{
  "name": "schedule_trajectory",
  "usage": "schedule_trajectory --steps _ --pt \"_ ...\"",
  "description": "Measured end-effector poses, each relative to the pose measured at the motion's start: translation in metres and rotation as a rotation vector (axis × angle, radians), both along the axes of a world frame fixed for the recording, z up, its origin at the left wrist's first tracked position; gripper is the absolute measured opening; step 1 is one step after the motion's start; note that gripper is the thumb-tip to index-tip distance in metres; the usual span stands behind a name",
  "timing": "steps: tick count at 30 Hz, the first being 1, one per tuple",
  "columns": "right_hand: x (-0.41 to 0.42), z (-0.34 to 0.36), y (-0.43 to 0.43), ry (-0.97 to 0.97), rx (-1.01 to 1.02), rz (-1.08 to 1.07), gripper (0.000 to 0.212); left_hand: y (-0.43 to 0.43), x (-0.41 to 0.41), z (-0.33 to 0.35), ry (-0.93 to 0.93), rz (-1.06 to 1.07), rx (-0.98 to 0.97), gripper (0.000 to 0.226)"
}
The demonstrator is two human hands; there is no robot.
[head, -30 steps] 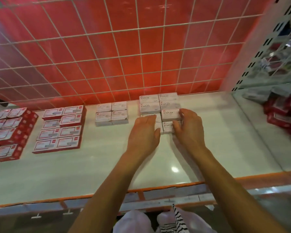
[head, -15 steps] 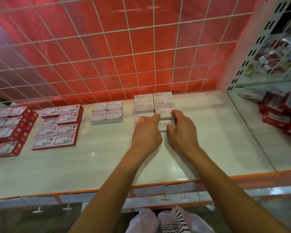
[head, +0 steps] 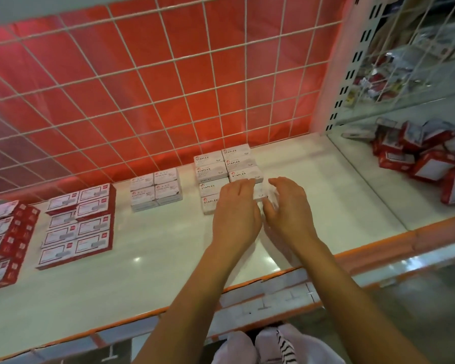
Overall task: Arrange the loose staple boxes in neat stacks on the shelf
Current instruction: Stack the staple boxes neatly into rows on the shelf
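White staple boxes [head: 212, 169] stand in a two-wide block at the back of the white shelf [head: 168, 245], against the red wire-grid backing. My left hand [head: 237, 208] lies flat over the block's front left boxes, fingers straight. My right hand [head: 286, 206] arches over the front right box [head: 260, 191], fingers loosely curved beside it. That box shows blurred in the gap between my hands. The boxes under my palms are hidden.
Left of the block sit white paper-clip boxes [head: 155, 189] and rows of red-and-white boxes [head: 79, 227]. A loose pile of red boxes [head: 426, 158] lies on the neighbouring shelf to the right. The shelf has an orange front edge [head: 378, 248] and a wire grid [head: 168, 88] behind.
Both hands have drawn close together at the front of the staple block. The camera has swung, so the block now sits further right and the red pile shows.
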State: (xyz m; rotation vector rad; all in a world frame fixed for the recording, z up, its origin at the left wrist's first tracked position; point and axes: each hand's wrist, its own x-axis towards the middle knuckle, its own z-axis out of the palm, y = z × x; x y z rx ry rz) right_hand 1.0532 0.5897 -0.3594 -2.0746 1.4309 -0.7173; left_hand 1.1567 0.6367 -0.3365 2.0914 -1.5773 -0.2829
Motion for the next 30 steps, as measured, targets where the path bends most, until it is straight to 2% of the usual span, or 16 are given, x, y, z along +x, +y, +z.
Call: schedule_trajectory --steps 12,19,23,29,30 --pt "-0.072 0.000 -0.015 0.079 -0.075 -0.041 0.035 -0.035 -0.061 -0.008 -0.180 -0.153 -0.040 0.047" --pt "-0.143 0.000 -0.054 0.083 -0.127 -0.059 0.034 -0.077 -0.136 -0.004 -0.120 -0.160 -0.057 0.047" --pt "-0.182 0.000 -0.074 0.017 -0.185 -0.162 0.031 -0.095 -0.172 -0.002 -0.035 -0.176 -0.083 0.047" --pt "-0.233 0.002 -0.092 -0.101 -0.421 -0.403 0.027 -0.124 -0.217 -0.002 0.028 -0.271 -0.188 0.046" --pt "-0.240 0.003 -0.095 -0.112 -0.412 -0.448 0.029 -0.129 -0.223 -0.001 0.033 -0.299 -0.215 0.047"
